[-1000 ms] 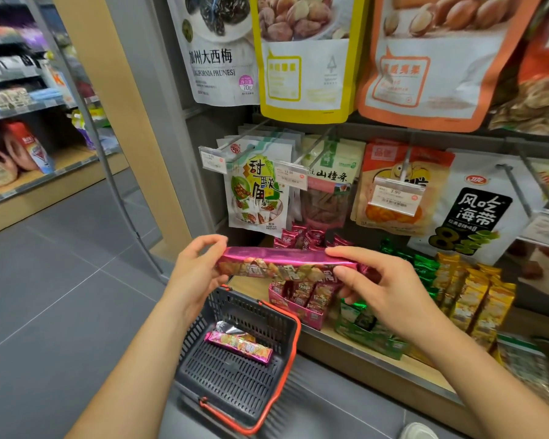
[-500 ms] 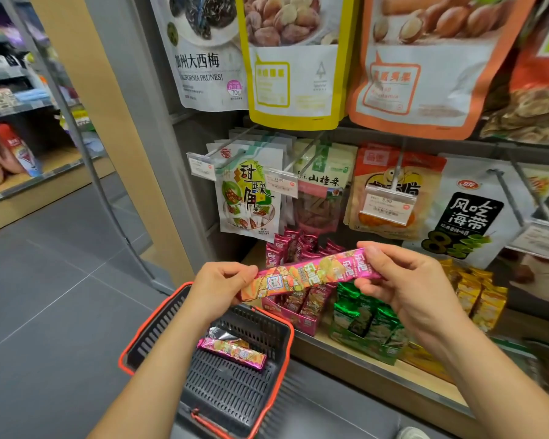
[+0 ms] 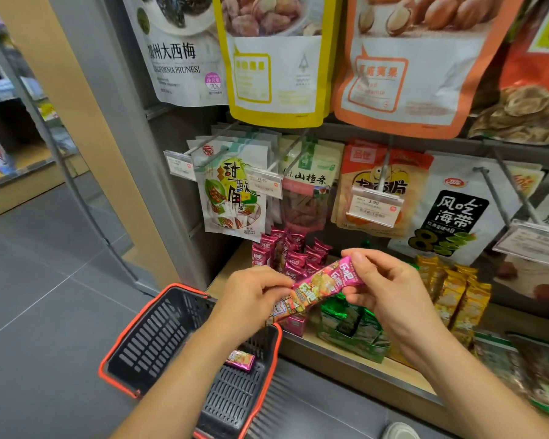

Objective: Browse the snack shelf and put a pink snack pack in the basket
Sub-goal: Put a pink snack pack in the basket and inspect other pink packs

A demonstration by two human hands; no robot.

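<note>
Left hand (image 3: 251, 299) and right hand (image 3: 384, 286) fingers pinch the pink snack pack (image 3: 317, 288), newly tilted toward the basket (image 3: 152, 337), probably for dropping.

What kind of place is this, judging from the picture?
Probably a convenience store: snack bags hang on hooks with price tags, and a shopping basket is by the shelf.
</note>
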